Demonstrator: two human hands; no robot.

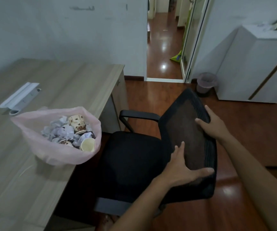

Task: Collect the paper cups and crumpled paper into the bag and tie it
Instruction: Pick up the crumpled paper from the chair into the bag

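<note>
A pink plastic bag [39,147] sits open on the wooden desk [67,77] near its right edge. Inside lie several paper cups [77,122], some spotted brown and one plain [87,145], mixed with crumpled paper [59,130]. Both my hands are off to the right on the black mesh backrest of an office chair [189,130]. My left hand [182,165] grips the backrest's near side, thumb over the edge. My right hand [209,124] holds its top edge.
A white metal bracket [19,97] lies on the desk behind the bag. The chair's seat [131,160] is tucked against the desk. A small lined bin [206,82] stands by a white cabinet [259,64]. An open doorway [164,47] leads to a wooden-floored corridor.
</note>
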